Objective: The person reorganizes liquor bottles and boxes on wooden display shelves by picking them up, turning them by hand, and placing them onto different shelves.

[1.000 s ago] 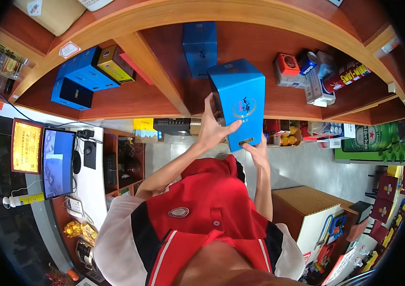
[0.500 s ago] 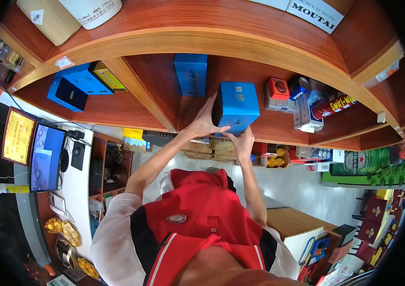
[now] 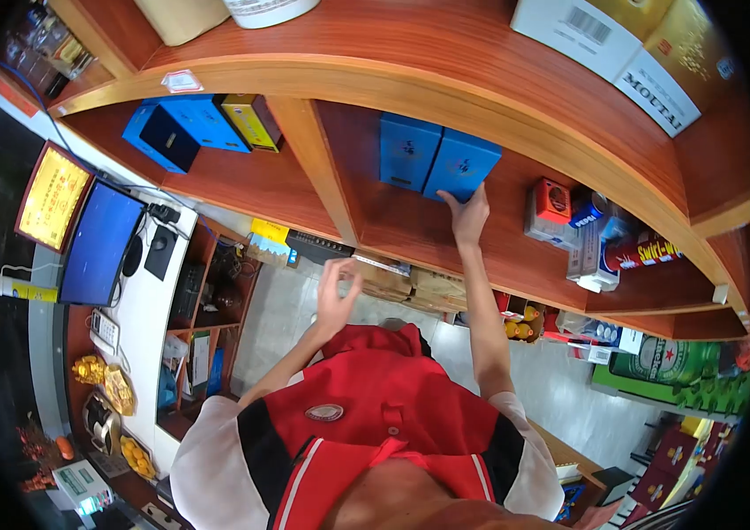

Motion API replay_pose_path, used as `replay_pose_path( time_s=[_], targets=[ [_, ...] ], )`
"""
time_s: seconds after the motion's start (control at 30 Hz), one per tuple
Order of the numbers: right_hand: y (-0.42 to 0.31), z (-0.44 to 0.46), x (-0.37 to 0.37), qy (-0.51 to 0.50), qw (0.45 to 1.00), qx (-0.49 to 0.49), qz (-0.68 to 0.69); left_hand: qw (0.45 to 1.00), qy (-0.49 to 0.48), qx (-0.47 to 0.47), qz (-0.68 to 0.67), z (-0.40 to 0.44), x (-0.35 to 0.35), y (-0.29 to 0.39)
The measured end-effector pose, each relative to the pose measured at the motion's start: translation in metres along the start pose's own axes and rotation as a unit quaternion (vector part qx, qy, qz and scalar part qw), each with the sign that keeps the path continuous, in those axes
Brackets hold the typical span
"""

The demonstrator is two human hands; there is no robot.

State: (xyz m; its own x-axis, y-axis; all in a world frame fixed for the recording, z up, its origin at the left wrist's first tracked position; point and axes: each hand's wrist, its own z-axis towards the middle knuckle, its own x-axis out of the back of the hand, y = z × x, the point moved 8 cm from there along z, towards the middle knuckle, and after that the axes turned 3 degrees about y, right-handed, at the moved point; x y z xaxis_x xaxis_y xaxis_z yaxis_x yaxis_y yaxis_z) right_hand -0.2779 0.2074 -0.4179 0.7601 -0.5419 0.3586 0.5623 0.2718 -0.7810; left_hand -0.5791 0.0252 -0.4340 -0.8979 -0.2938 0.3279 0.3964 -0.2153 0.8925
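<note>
The box (image 3: 463, 168) at the right grip (image 3: 470, 216) is blue with dark lettering; its twin (image 3: 410, 150), just left of that grip, has the same colours. The shelf (image 3: 401, 216) beneath the right grip is red-brown, its edge paler. Right of that grip sit a red carton (image 3: 552, 203), a blue can (image 3: 588, 210) with white lettering and a red tube (image 3: 644, 253) lettered in yellow. Left of the left grip (image 3: 337, 296), the bench (image 3: 141, 314) is white, the screen (image 3: 101, 243) dark blue. The shirt (image 3: 379, 375), nearer than both grips, is red, black and white, its collar white-striped.
</note>
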Motion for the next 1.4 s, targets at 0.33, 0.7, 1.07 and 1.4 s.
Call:
replay_pose_path(
  time_s=[0.33, 0.7, 1.07, 1.4],
  targets=[
    [-0.003, -0.006, -0.009, 0.030, 0.997, 0.021, -0.062, 0.963, 0.209, 0.060, 0.161, 0.061, 0.190, -0.074],
    [-0.025, -0.174, 0.041, 0.067, 0.990, -0.036, -0.117, 0.805, 0.366, -0.125, 0.450, 0.320, 0.408, -0.073],
    [-0.107, -0.304, 0.031, 0.081, 0.978, -0.121, -0.148, 0.864, 0.295, -0.177, 0.368, 0.335, 0.419, -0.105],
    [-0.227, -0.259, -0.111, -0.147, 0.985, -0.022, -0.090, 0.963, 0.264, 0.043, -0.041, 0.280, 0.422, -0.120]
  ],
)
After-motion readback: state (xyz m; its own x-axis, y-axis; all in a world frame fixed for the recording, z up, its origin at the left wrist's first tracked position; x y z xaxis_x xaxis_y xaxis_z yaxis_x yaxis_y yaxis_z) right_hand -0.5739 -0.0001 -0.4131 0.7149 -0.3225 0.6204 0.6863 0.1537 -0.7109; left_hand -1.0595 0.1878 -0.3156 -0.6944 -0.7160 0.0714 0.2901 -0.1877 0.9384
